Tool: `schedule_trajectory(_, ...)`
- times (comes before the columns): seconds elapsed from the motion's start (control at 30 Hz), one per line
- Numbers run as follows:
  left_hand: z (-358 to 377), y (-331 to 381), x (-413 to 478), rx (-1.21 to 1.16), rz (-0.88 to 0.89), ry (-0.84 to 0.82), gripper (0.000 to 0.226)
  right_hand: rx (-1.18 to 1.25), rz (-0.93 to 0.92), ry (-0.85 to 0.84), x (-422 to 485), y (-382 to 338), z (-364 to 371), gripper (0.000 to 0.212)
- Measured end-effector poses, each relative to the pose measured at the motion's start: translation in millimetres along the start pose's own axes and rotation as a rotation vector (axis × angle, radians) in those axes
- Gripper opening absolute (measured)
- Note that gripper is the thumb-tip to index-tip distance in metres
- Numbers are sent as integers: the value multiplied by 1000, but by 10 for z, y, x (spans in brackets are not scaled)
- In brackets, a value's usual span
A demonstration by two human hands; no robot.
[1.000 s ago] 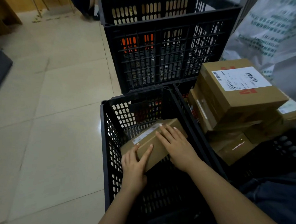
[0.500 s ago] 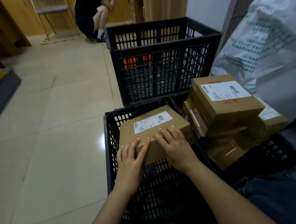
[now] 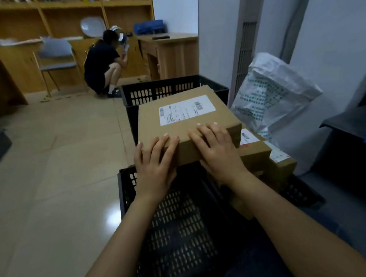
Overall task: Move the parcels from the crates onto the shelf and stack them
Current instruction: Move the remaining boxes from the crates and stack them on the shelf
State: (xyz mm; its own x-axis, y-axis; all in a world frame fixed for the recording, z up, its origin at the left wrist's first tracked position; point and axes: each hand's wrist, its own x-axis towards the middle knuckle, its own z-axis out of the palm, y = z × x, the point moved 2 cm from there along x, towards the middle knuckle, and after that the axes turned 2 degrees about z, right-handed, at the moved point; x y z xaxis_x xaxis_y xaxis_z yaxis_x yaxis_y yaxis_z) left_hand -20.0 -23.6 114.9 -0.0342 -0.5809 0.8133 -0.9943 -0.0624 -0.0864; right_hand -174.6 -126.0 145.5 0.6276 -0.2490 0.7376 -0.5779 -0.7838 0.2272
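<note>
I hold a flat brown cardboard parcel (image 3: 183, 125) with a white shipping label in the air above the near black crate (image 3: 174, 223). My left hand (image 3: 155, 167) grips its near left corner, fingers over the top edge. My right hand (image 3: 217, 151) grips the near right edge the same way. More brown parcels (image 3: 261, 155) are piled in the crate on the right, partly behind my right arm. A second black crate (image 3: 164, 90) stands behind the lifted parcel.
A white printed sack (image 3: 275, 95) leans against the wall on the right. A person crouches (image 3: 102, 64) by wooden shelving (image 3: 65, 15) and a desk (image 3: 169, 54) at the back. A grey chair (image 3: 55, 58) stands to the left. A dark shelf edge (image 3: 350, 119) sits at the far right.
Both hands have lifted the parcel out of the near crate and well above its rim. My view has tilted up, showing the back of the room.
</note>
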Motion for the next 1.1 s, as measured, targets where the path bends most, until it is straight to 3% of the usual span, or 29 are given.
schedule_trajectory(0.17,-166,225,567,-46,117,135,76,-149,0,110,78,389,-551,71)
schedule_trajectory(0.3,-206,628,954,-128,218,243,70,-312,-1,97,-100,778,-1078,77)
schedule_trajectory(0.73,-375,2776,1821,-509,457,478,69,-741,199,61,-1237,1794,-2915,78)
schedule_trajectory(0.9,-557,3584,2006,-665,530,511,72,-885,276,9,-1628,1949,-3601,76)
schedule_trajectory(1.1,-760,4478,2117,-759,627,438,82,-990,420,-78,-2103,2145,-4231,78)
